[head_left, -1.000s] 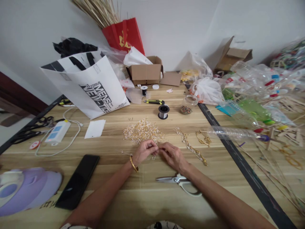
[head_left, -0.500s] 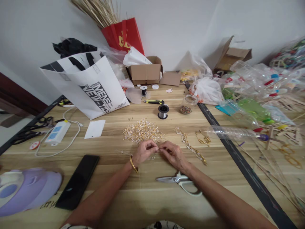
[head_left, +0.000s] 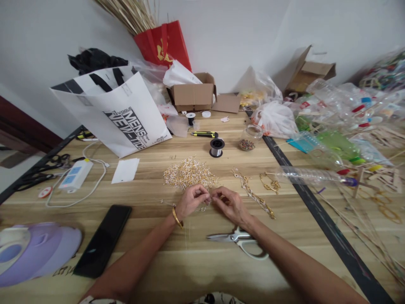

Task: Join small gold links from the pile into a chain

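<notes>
Fingers pinched, my left hand (head_left: pixel 193 200) and my right hand (head_left: pixel 229 204) meet almost tip to tip above the wooden table. What sits between the fingertips is too small to make out. A short string of tiny beads (head_left: pixel 201 208) shows just under my left fingers, and faint pale lines run down over the wood by that wrist. Right behind my hands lies a heap of gold and silver beads (head_left: pixel 190 172). Beaded chains (head_left: pixel 253 194) stretch out to the right of my right hand. Scissors (head_left: pixel 237 238) with pale handles lie below my right wrist.
Behind the heap are a wire spool (head_left: pixel 216 147), a yellow-black utility knife (head_left: pixel 204 134) and a glass jar (head_left: pixel 249 139). A black phone (head_left: pixel 103 240) and a white power box (head_left: pixel 76 175) lie left. Plastic bottles (head_left: pixel 335 145) crowd the right; a white bag (head_left: pixel 117 114) stands back left.
My two hands stay pinched together in nearly the same spot, with only a slight shift of the fingertips. Objects on the table keep their places.
</notes>
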The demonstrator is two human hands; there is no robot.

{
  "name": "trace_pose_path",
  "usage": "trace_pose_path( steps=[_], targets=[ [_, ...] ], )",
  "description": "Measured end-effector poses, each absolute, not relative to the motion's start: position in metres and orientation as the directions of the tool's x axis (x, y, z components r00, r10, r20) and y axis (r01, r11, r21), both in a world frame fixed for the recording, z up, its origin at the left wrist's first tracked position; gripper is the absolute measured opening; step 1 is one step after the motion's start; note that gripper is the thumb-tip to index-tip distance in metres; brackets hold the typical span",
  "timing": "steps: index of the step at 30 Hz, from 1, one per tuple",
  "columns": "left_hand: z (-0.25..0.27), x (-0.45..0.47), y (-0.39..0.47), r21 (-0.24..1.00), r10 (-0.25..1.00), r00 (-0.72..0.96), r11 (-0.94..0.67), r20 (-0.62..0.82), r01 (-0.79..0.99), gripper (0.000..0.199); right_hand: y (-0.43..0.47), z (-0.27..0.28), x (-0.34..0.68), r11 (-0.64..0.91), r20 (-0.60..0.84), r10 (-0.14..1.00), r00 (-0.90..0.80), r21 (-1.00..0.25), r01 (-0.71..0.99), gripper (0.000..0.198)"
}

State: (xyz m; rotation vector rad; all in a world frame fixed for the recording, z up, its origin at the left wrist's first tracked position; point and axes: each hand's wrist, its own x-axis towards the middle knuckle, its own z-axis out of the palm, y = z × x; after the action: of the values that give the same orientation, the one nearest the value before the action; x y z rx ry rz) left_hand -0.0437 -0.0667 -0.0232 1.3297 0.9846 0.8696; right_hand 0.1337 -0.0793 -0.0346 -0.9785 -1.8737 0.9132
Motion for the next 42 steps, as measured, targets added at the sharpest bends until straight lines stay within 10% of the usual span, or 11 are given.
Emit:
trace_pose_path(
  steps=[31, 42],
  targets=[
    [-0.027, -0.040, -0.070, 0.996, 0.917, 0.389, 0.066, -0.083, 0.055, 0.024, -0.078, -0.036, 0.133, 0.359, 0.227, 0.889, -0.397, -0.884, 0.299, 0.014],
    [-0.029, -0.034, -0.080, 0.821, 0.918, 0.287, -0.379, 0.274, 0.428, 0.014, -0.076, -0.035, 0.134, 0.283, 0.163, 0.919, -0.359, -0.906, 0.313, 0.016]
  ],
)
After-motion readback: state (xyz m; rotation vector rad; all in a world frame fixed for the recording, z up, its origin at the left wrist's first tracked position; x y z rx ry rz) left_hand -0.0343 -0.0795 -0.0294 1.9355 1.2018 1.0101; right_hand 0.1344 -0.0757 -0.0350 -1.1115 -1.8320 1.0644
